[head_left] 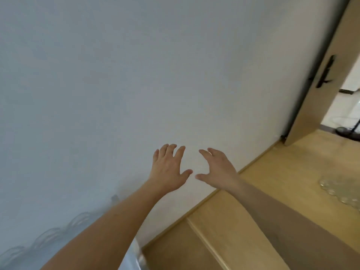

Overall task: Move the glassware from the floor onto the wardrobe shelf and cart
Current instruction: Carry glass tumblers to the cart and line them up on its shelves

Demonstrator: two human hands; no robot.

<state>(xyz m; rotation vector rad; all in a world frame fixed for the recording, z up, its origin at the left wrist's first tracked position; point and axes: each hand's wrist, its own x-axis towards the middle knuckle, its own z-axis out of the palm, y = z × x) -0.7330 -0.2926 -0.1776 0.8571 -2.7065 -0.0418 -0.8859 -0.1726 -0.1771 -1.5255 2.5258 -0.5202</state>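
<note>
Both of my arms reach forward toward a plain white wall. My left hand (169,168) and my right hand (216,169) hover side by side with fingers spread, and neither holds anything. A cluster of clear glassware (340,189) stands on the wooden floor at the right edge. A row of clear glasses (50,236) shows blurred at the lower left, beside and partly behind my left forearm, on a pale surface whose nature I cannot tell.
A white wall (136,84) fills most of the view. The wooden floor (263,191) runs along the right. An open wooden door (319,78) with a dark handle stands at the upper right, and a dark round stand base (346,131) sits beyond it.
</note>
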